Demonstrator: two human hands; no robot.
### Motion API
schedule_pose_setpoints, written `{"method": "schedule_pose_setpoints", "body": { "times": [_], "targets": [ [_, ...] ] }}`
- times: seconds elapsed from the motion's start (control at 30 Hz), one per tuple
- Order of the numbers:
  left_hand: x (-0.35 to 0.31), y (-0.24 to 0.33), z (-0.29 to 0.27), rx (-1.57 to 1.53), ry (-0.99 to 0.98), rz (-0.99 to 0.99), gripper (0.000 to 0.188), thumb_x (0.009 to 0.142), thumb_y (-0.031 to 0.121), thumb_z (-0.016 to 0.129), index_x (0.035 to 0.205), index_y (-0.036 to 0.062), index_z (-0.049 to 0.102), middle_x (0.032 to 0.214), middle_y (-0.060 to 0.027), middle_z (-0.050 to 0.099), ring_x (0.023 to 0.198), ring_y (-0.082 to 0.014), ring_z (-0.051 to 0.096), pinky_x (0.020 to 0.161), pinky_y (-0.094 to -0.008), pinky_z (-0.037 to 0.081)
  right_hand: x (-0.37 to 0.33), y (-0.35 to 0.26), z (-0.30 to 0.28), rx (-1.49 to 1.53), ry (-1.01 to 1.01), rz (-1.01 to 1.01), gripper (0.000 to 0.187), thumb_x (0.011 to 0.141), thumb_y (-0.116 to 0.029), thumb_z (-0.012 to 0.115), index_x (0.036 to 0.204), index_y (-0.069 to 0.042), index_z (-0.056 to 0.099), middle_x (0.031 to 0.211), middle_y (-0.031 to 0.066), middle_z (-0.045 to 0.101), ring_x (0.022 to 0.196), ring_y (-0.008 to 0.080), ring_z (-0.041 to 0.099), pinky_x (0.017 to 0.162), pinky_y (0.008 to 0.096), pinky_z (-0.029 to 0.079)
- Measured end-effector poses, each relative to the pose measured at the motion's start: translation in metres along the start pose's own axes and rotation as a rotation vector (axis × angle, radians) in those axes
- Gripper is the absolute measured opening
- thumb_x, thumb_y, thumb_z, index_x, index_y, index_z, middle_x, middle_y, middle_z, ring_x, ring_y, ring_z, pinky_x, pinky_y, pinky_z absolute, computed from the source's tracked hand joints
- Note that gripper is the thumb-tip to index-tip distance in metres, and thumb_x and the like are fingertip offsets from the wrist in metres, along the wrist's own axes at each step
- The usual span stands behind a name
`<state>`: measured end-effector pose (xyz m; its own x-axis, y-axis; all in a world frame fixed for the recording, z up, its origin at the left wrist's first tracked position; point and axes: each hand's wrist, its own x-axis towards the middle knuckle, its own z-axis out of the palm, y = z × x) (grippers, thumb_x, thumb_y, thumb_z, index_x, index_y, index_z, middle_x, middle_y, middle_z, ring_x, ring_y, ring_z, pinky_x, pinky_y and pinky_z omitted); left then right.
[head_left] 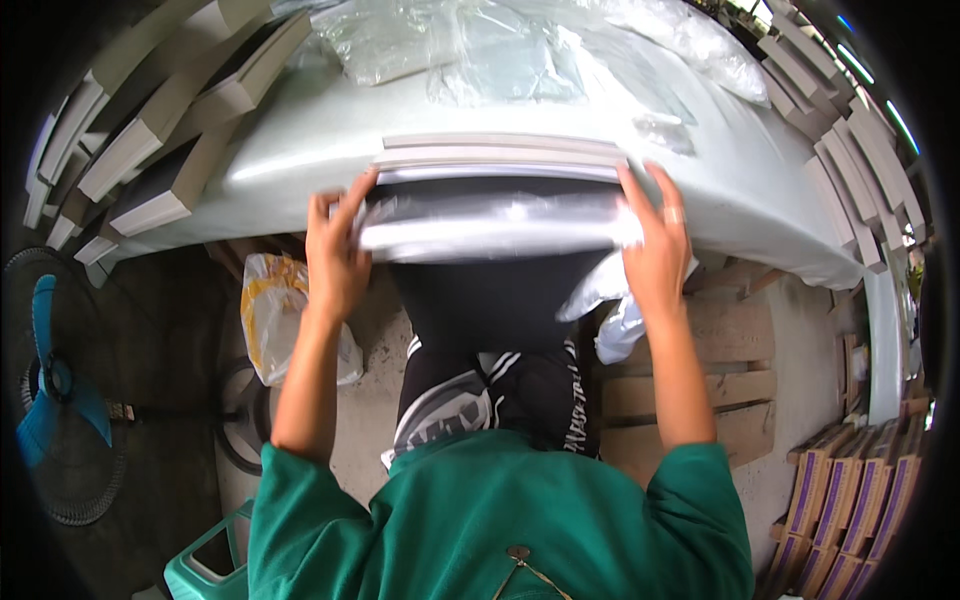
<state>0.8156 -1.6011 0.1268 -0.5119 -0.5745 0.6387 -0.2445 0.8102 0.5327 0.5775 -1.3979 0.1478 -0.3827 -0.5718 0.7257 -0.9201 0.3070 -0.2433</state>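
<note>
A flat black slab (495,300), shaped like a large book or board, slopes from the table edge down over my lap. Across it runs a shiny band of clear plastic wrap (490,235), blurred by motion. My left hand (338,240) is closed on the slab's left side, where the plastic bunches. On the opposite side my right hand (655,240), with a ring on one finger, grips the slab and plastic. Just beyond the fingertips, pale-edged pieces (500,153) lie on the table edge. Loose plastic (620,325) hangs below my right hand.
A pale-covered table (290,180) spans the front, with clear plastic bags (490,60) at its far side. Pale-edged slabs are stacked left (165,185) and right (850,190). Around me stand a blue-bladed fan (58,380), green stool (210,560), wooden pallet (690,390) and cartons (850,490).
</note>
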Motion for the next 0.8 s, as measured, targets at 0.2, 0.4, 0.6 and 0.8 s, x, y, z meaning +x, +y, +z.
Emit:
{"method": "schedule_pose_setpoints", "body": {
  "times": [0.2,0.4,0.6,0.8],
  "targets": [
    [-0.059,-0.015,-0.007,-0.065,0.162,0.469,0.052,0.064,0.003,0.073,0.113,0.0094,0.056,0.097,-0.0095,0.041,0.064,-0.0135,0.045,0.054,-0.0239,0.041,-0.088,0.028,-0.002,0.102,0.219,-0.295,0.035,0.064,-0.001,0.068,0.098,-0.006,0.065,0.108,0.0112,0.054,0.089,0.0258,0.059,0.073,0.0319,0.051],
    [0.006,0.007,-0.01,0.006,-0.051,0.075,0.046,0.067,0.005,0.069,0.111,0.0107,0.056,0.098,-0.0071,0.042,0.073,-0.0151,0.042,0.062,-0.0256,0.038,-0.001,0.008,-0.02,0.16,-0.131,-0.127,0.059,0.062,0.013,0.056,0.116,-0.01,0.053,0.12,0.0055,0.051,0.091,0.0262,0.059,0.067,0.0324,0.05],
    [-0.016,-0.011,0.005,-0.009,0.128,0.305,0.054,0.059,-0.003,0.072,0.11,0.0109,0.059,0.1,-0.0095,0.038,0.066,-0.0141,0.051,0.059,-0.0251,0.043,-0.028,0.019,-0.002,0.124,0.221,-0.289,0.037,0.066,0.003,0.066,0.102,-0.007,0.063,0.11,0.0081,0.058,0.083,0.0218,0.062,0.067,0.0296,0.052],
    [-0.015,-0.027,0.011,-0.143,0.037,0.182,0.085,0.051,-0.017,0.059,0.127,0.0105,0.033,0.112,-0.0071,0.038,0.061,-0.0106,0.039,0.051,-0.0219,0.034,-0.021,0.021,0.007,0.151,0.204,-0.242,0.05,0.065,0.006,0.061,0.112,-0.01,0.056,0.107,0.0066,0.055,0.082,0.0222,0.061,0.061,0.0322,0.051]
  ]
}}
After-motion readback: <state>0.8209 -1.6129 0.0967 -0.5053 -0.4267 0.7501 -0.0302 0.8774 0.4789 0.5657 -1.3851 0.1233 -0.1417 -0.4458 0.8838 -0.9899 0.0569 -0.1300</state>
